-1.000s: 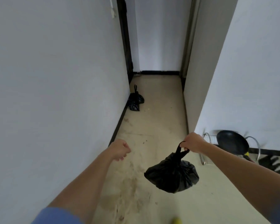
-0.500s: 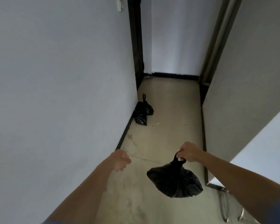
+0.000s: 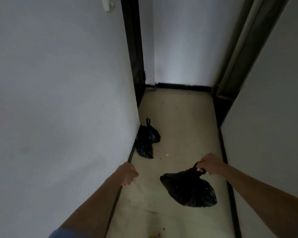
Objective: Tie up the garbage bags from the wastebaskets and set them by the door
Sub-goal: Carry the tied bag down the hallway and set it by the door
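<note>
corridor floor [image 3: 182,121]: open ahead | tied bags [image 3: 149,135]: against left wall [image 3: 58,100] (narrowing that side)

Three black bags are counted, namely the hanging bag [image 3: 189,189], the farther floor bag [image 3: 151,134] and the nearer floor bag [image 3: 144,149], and two hands, the left hand [image 3: 128,174] and the right hand [image 3: 211,163].

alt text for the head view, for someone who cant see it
The right hand holds a tied black garbage bag by its top above a narrow hallway floor; the left hand is empty. More black bags lie ahead against the left wall.
</note>
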A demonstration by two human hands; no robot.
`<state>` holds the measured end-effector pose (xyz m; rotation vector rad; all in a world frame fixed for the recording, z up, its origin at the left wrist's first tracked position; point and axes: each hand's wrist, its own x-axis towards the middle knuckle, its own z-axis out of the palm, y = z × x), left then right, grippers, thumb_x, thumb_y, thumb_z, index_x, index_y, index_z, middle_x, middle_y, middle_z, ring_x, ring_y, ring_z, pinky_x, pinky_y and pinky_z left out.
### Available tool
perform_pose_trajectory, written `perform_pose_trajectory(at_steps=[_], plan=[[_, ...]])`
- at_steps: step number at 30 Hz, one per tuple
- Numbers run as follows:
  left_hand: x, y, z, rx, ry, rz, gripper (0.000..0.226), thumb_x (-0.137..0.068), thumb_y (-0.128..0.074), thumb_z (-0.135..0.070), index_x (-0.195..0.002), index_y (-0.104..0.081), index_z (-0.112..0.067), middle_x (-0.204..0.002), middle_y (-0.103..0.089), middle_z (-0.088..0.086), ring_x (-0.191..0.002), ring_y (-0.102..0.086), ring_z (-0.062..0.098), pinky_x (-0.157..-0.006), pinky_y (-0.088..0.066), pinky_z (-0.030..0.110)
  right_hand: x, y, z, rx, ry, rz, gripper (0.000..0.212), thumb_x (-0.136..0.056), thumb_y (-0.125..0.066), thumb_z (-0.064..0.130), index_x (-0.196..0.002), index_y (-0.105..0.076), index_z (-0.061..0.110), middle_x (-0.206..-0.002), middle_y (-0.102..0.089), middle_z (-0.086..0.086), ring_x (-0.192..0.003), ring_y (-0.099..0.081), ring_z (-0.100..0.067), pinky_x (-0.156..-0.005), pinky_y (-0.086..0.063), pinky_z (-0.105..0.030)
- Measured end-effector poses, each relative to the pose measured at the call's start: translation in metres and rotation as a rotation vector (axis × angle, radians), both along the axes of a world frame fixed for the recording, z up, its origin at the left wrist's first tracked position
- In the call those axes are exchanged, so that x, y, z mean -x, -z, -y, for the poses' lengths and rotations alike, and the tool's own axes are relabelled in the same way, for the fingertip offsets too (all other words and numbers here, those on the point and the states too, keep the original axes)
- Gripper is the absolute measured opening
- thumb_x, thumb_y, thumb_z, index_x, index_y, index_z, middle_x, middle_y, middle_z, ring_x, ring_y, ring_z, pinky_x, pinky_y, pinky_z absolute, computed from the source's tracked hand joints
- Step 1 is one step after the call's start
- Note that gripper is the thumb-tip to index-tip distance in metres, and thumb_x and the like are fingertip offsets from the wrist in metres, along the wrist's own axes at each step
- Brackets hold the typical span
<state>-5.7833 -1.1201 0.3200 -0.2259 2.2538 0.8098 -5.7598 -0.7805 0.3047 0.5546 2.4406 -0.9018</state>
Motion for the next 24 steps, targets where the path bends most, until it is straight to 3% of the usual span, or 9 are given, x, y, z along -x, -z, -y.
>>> perform_pose_trajectory(at_steps=[4,7,9,14,20,24], plan=[[0.098,-0.005,-0.027,-0.028,0.003,-0.022,0.011,-0.088,-0.06,-0.019,-0.094,-0.062,-0.009,-0.074,-0.061,0.006,-0.055,-0.056,0.014,-0.041,-0.042,0.017,0.083,-0.002,-0.008,0.043,-0.024,0.007,0.031,-0.079,-0.07,0.017,-0.05,-0.062,0.01,-0.05,-0.057,-0.004,-0.045,-0.052,-0.015,-0.043,-0.039,-0.021],[0.17,0.012,-0.047,-0.014,-0.009,-0.032,0.006,-0.09,-0.057,-0.019,-0.089,-0.061,-0.014,-0.073,-0.064,0.002,-0.057,-0.06,0.015,-0.047,-0.047,0.02,0.158,0.018,-0.016,0.058,-0.096,0.042,0.027,-0.08,-0.07,0.019,-0.055,-0.065,0.008,-0.046,-0.057,0.002,-0.042,-0.051,-0.011,-0.042,-0.038,-0.018],[0.194,0.02,-0.052,-0.029,-0.039,-0.015,0.005,-0.09,-0.058,-0.016,-0.087,-0.061,-0.013,-0.079,-0.065,0.01,-0.06,-0.059,0.02,-0.046,-0.047,0.019,0.19,0.033,-0.013,0.064,-0.151,0.061,0.025,-0.079,-0.07,0.02,-0.058,-0.067,0.008,-0.042,-0.055,0.005,-0.042,-0.051,-0.011,-0.044,-0.038,-0.017],[0.261,0.067,-0.054,-0.025,-0.21,0.053,0.006,-0.092,-0.058,-0.015,-0.091,-0.062,-0.011,-0.085,-0.066,0.016,-0.061,-0.058,0.02,-0.043,-0.046,0.018,0.293,0.099,0.006,0.075,-0.369,0.151,0.026,-0.078,-0.069,0.026,-0.054,-0.065,0.015,-0.054,-0.057,-0.005,-0.051,-0.053,-0.02,-0.056,-0.039,-0.028],[0.305,0.115,-0.02,0.019,-0.376,0.049,0.01,-0.093,-0.057,-0.016,-0.093,-0.065,-0.009,-0.087,-0.07,0.015,-0.067,-0.065,0.02,-0.049,-0.047,0.018,0.363,0.149,0.052,0.116,-0.495,0.232,0.037,-0.078,-0.067,0.021,-0.054,-0.039,0.017,-0.053,-0.039,-0.005,-0.051,-0.04,-0.019,-0.054,-0.029,-0.027],[0.334,0.166,0.006,0.043,-0.391,0.096,0.012,-0.092,-0.056,-0.013,-0.082,-0.062,-0.015,-0.083,-0.069,0.011,-0.07,-0.068,0.022,-0.056,-0.054,0.022,0.401,0.191,0.086,0.15,-0.491,0.278,0.037,-0.079,-0.068,0.019,-0.055,-0.04,0.016,-0.051,-0.036,-0.001,-0.05,-0.038,-0.018,-0.052,-0.027,-0.027]])
